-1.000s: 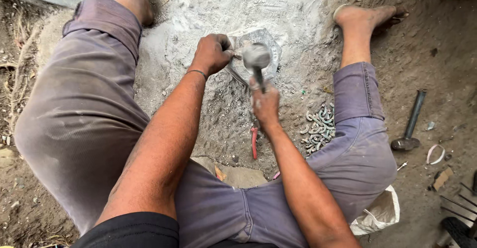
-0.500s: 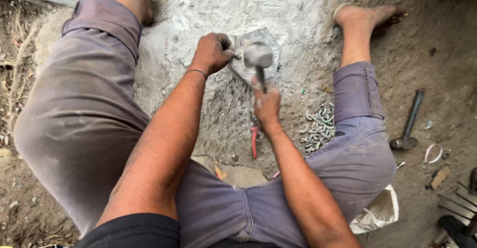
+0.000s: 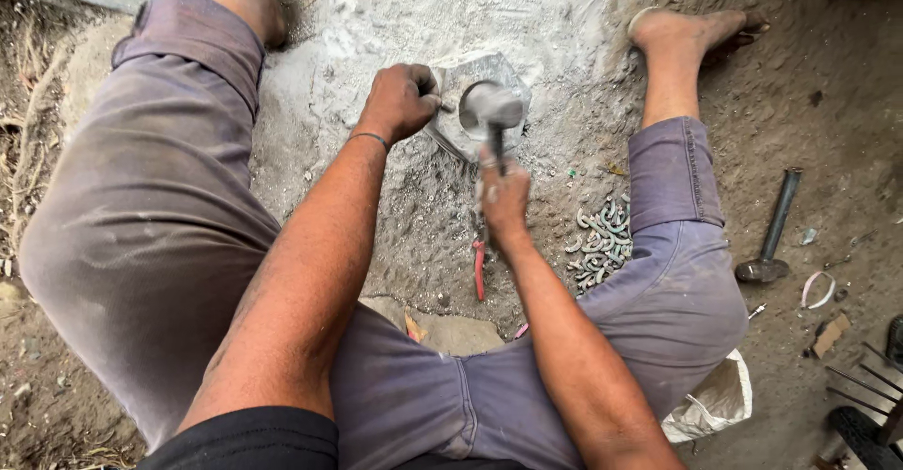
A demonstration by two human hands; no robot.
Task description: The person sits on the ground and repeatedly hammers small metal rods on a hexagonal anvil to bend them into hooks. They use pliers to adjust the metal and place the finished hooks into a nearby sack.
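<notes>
The right hand (image 3: pixel 505 199), closed on the hammer (image 3: pixel 491 112), had barely shifted over the block (image 3: pixel 461 136); the left hand (image 3: pixel 400 101) stayed fisted, perhaps pinching a small piece.

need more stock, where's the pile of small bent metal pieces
In the head view, the pile of bent metal pieces lies on the ground by the right knee, right of the red-handled pliers.

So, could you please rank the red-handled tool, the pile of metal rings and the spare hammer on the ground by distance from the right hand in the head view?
From the right hand:
1. Red-handled tool, just below it, between the legs.
2. Pile of metal rings, to its right beside the knee.
3. Spare hammer, far right, beyond the leg.
</notes>
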